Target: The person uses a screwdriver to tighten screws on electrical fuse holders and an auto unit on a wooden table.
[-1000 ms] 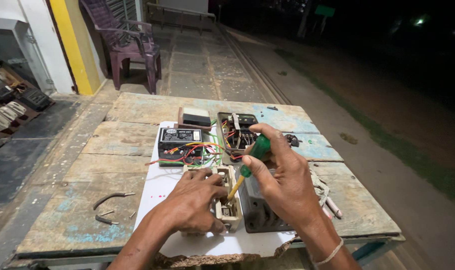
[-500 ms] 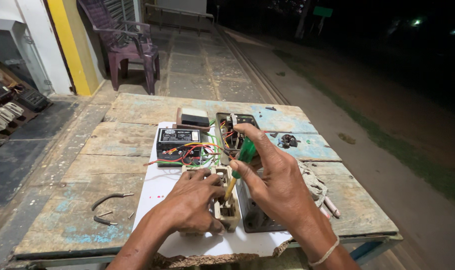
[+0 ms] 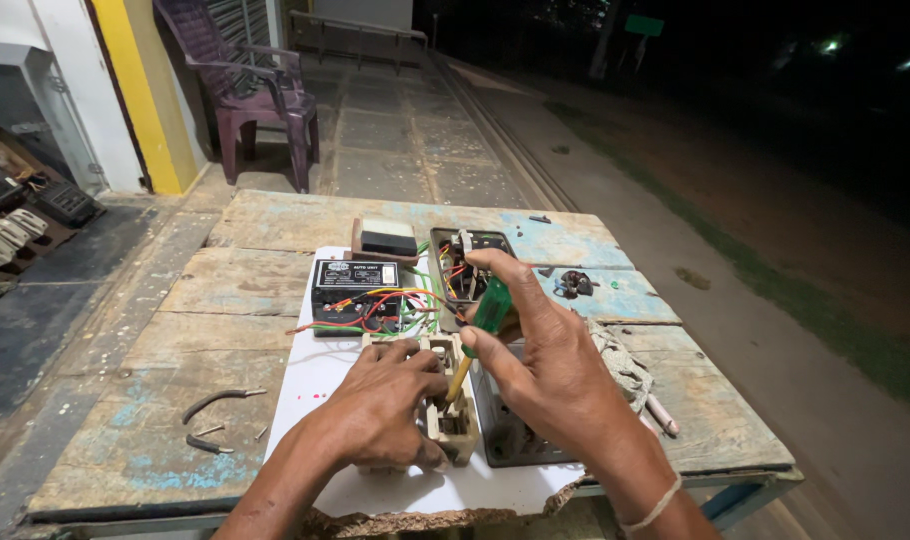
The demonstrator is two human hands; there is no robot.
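Observation:
My left hand (image 3: 385, 405) grips a beige switch block (image 3: 453, 405) and steadies it on a white sheet (image 3: 320, 385). My right hand (image 3: 540, 345) holds a green-handled screwdriver (image 3: 487, 312) with its yellow shaft angled down into the top of the block. Red, green and yellow wires (image 3: 390, 305) run from the block to a black electrical unit (image 3: 355, 290) and to an open metal box (image 3: 463, 265) behind it. Another grey metal box (image 3: 505, 430) lies partly hidden under my right hand.
All of this lies on a worn wooden table (image 3: 225, 290) with flaking blue paint. Curved metal pieces (image 3: 210, 415) lie at its left, frayed rope (image 3: 620, 365) at its right, a small dark part (image 3: 573, 283) beyond. A purple plastic chair (image 3: 250, 90) stands behind.
My right hand has shifted slightly left and down, bringing the screwdriver tip from above the block onto its top. My left hand has stayed on the block.

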